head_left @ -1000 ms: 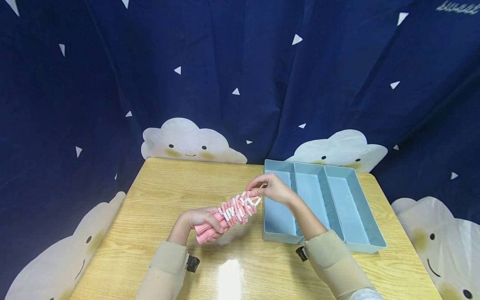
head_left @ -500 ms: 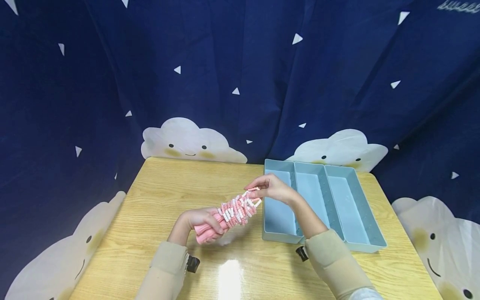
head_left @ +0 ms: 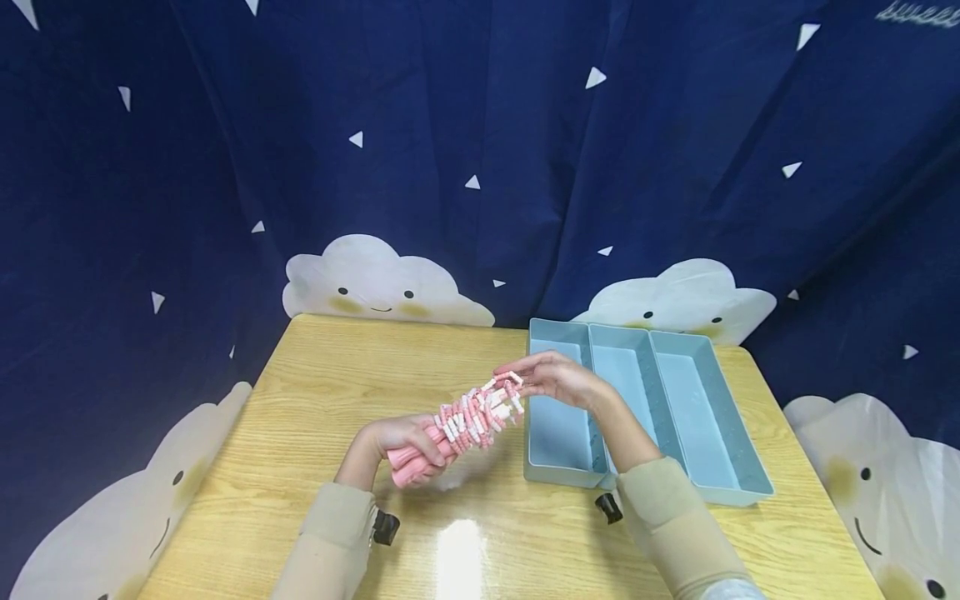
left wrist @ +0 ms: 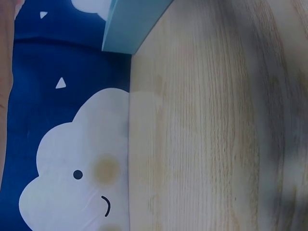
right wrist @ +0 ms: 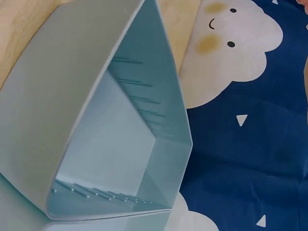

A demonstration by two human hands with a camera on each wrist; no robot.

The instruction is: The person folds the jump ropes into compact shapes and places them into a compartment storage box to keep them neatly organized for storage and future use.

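Observation:
A beaded jump rope (head_left: 472,421), pink and white, is bundled into tight coils with its two pink handles (head_left: 408,465) side by side. My left hand (head_left: 408,440) grips the handles and holds the bundle tilted above the table, far end up and to the right. At that far end, loose beaded loops (head_left: 510,392) stick out. The fingers of my right hand (head_left: 553,379) reach out fairly straight against these loops, and some fingertips are hidden by the beads. Neither wrist view shows the rope; only edges of skin appear there.
A light blue tray with three long compartments (head_left: 573,477) stands on the right of the wooden table (head_left: 360,358), partly beneath my right forearm. Its walls loom close in the right wrist view. A dark blue curtain (head_left: 420,100) with clouds hangs behind the table.
My right hand has shifted slightly right and its fingers have loosened and straightened from a pinch on the rope's end. The loops there have spread. My left hand has stayed put.

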